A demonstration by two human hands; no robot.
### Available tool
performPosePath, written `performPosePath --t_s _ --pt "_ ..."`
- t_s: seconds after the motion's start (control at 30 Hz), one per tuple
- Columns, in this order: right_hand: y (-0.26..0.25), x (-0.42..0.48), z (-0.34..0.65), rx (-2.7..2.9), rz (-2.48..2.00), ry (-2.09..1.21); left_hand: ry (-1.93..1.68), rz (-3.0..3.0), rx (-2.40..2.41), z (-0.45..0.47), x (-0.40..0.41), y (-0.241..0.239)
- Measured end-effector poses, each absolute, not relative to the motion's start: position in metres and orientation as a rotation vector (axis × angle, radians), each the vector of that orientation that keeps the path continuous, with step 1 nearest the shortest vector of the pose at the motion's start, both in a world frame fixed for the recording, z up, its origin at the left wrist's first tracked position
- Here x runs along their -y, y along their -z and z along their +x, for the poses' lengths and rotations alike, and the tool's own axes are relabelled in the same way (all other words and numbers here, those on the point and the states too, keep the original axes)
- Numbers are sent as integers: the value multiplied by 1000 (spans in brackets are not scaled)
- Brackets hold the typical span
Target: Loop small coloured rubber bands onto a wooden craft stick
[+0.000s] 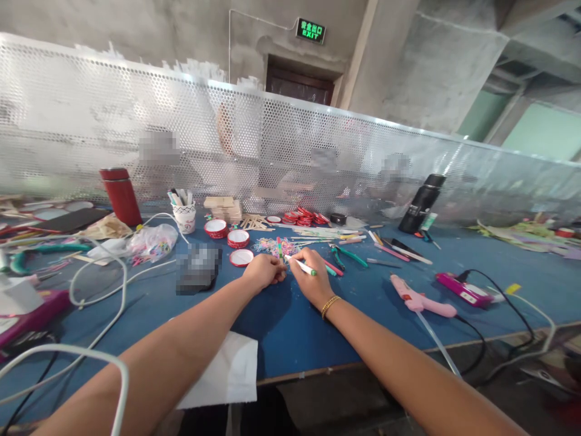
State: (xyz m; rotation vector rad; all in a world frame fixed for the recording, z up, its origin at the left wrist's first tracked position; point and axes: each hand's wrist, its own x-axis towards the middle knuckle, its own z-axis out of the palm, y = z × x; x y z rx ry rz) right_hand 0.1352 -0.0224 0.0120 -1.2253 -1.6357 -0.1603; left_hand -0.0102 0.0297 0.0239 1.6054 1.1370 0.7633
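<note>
My right hand (313, 280) grips a white marker (302, 265) with a green end, its tip pointing left. The tip meets, or nearly meets, a narrow craft stick (279, 247) with red and green bands. My left hand (264, 270) has its fingers curled, pinching the lower end of that stick above the blue table. Just behind both hands lies a heap of small multicoloured strips (265, 244), too fine to name. Left of it are round red-rimmed white lids (241, 258), some stacked.
At right lie green-handled pliers (351, 255), a pink glue gun (420, 295) and a purple power strip (463, 289). A black bottle (421, 204), red thermos (121, 197) and marker cup (183, 215) stand further back. A white cable (124, 284) loops at left, near a dark phone-like object (200, 280).
</note>
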Motion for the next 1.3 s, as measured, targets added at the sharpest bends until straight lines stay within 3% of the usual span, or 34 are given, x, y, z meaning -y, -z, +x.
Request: performPosePath --t_s 1.3 --pt "-12 24 133 1719 -1203 136 -781 1601 -1136 -10 -31 -21"
